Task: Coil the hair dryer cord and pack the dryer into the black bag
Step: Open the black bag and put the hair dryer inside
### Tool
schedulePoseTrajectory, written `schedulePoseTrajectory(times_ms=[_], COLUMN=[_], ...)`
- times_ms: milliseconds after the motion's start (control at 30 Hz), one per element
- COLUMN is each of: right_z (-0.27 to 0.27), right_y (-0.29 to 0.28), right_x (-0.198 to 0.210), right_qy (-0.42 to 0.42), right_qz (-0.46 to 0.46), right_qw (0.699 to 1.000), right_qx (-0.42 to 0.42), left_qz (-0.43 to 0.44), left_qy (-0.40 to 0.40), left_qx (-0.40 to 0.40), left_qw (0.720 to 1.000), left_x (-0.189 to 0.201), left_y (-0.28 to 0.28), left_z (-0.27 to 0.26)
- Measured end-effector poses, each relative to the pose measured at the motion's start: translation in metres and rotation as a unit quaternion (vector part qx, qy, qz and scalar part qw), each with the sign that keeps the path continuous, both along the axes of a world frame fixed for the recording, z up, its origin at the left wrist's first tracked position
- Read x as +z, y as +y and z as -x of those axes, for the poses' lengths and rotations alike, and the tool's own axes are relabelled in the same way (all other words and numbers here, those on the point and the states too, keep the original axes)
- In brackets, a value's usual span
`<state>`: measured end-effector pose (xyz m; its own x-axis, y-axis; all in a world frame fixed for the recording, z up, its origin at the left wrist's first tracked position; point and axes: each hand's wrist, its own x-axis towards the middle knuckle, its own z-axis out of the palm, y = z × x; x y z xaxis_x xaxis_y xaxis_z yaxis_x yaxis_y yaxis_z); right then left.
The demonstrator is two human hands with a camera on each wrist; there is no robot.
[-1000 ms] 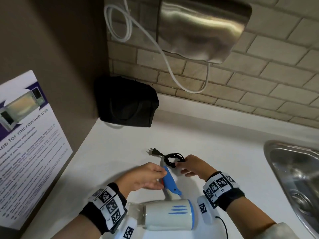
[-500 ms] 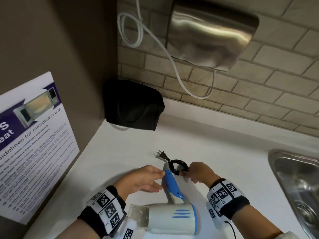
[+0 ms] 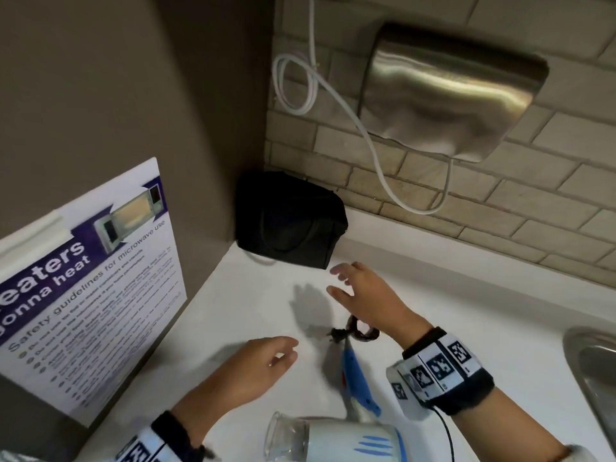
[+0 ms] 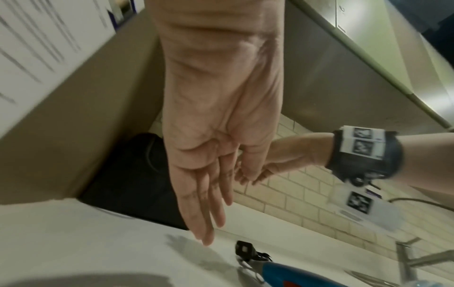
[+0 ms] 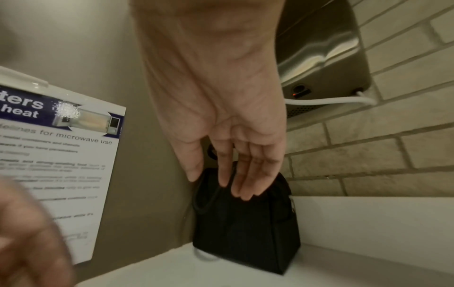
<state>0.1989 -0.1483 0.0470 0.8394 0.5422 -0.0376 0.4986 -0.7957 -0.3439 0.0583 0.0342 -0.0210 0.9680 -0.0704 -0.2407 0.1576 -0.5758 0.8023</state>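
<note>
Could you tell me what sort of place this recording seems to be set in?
Probably a shared kitchenette or break room: a microwave safety poster on the side wall, a steel sink in the white counter, and a wall-mounted steel hand dryer on tiled wall.

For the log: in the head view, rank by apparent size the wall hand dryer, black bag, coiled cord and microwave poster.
1. microwave poster, though nearest the camera
2. wall hand dryer
3. black bag
4. coiled cord, partly hidden

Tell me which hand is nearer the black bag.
The right hand: open, it reaches toward the bag in the corner. The left hand hangs back, nearer the dryer.
</note>
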Motion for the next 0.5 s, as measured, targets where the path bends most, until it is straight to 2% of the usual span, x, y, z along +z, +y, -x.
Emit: schedulePoseTrajectory(times_ms=[133,300,433,500], right_z=[-0.041,-0.089,-0.101,-0.100], right_y=[0.034,0.059,0.068,0.068], right_x=[0.009,0.001,-0.013,-0.017], right_qy=[-0.054,-0.079,-0.073,-0.099], right_qz=[-0.050,-0.068,-0.068,-0.084], right_qw=[0.997,0.994,0.992,0.988], right_qx=[-0.012,-0.037,-0.075,-0.080], left_qz=[-0.007,-0.005,-0.017,-0.019], left_qy=[-0.037,-0.040,-0.056,-0.068], left_qx=[0.053,0.090,0.099,0.099], left_qw=[0.998,0.995,0.993,0.993], left_x=[-0.004,-0.005,-0.004,-0.001], left_y=[0.018,0.034,0.037,0.036], left_z=[0.015,0.031,0.035,0.035])
